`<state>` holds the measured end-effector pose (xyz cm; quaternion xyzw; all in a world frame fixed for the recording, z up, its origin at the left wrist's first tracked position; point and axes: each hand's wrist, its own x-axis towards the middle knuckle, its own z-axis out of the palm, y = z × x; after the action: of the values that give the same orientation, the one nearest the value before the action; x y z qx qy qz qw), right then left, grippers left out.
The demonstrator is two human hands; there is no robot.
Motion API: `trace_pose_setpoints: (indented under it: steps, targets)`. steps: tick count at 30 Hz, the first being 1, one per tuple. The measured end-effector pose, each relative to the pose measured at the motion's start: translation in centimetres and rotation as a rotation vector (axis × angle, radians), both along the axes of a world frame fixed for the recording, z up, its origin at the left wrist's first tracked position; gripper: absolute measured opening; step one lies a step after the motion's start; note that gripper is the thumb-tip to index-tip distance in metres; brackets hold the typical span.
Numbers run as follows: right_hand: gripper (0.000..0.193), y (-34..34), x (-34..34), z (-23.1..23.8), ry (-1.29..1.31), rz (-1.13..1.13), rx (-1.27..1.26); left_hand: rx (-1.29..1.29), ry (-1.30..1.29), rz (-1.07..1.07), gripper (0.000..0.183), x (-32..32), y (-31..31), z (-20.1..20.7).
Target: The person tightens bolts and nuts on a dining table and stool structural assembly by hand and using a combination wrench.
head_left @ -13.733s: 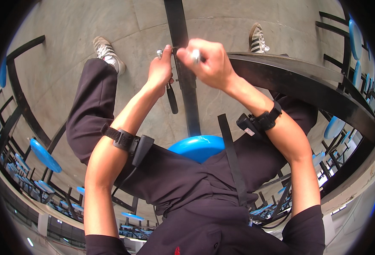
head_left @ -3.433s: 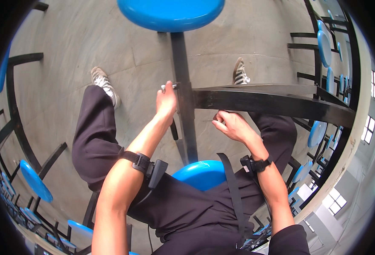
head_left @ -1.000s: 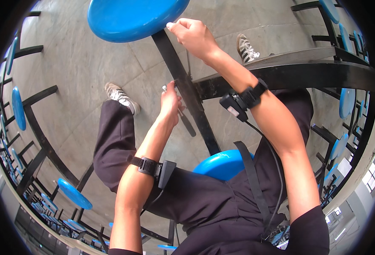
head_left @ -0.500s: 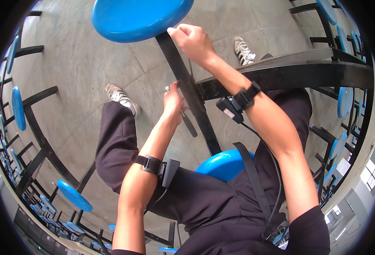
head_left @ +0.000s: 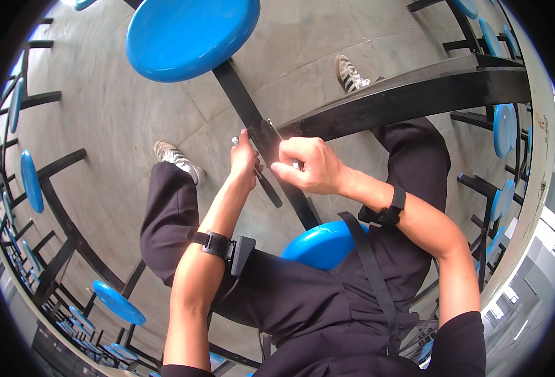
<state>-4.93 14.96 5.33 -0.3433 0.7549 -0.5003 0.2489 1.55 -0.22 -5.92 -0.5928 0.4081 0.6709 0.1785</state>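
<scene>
My left hand (head_left: 244, 162) is closed round a tool with a silver end (head_left: 235, 141) and a long dark handle (head_left: 270, 191), on the left side of a black steel beam (head_left: 239, 97). Across the beam, my right hand (head_left: 312, 164) is curled round a thin silver metal rod (head_left: 275, 129). The rod's far end reaches the place where a second black beam (head_left: 409, 97) joins the first. A bit of shiny metal also shows at the right fist. Fingers hide most of both tools, so their exact kinds cannot be told.
A round blue seat (head_left: 192, 38) sits on the beam's far end, another blue seat (head_left: 321, 245) at its near end, between my legs. My shoes (head_left: 180, 162) rest on the grey floor (head_left: 126, 113). Rows of black frames with blue seats (head_left: 32, 181) line both sides.
My right hand has come back from beside the far blue seat to the beam joint, near my left hand. The left hand has shifted slightly; its tool is still held. The view has moved a little.
</scene>
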Motion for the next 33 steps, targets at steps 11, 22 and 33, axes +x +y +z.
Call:
trace_pose_setpoints:
  steps: [11, 22, 33]
  targets:
    - [0.038, -0.2, -4.1, 1.2, -0.117, -0.280, -0.006, 0.017, -0.019, 0.037, 0.042, 0.1, 0.0, 0.7]
    - [0.041, -1.0, -8.2, -0.6, 0.002, -0.156, 0.024, 0.019, 0.033, 0.043, 0.032, -0.3, 0.4, 2.0]
    - [0.037, -1.3, -8.6, -1.1, 0.028, 0.034, 0.024, 0.020, 0.103, 0.095, 0.037, 0.7, -0.1, 0.4]
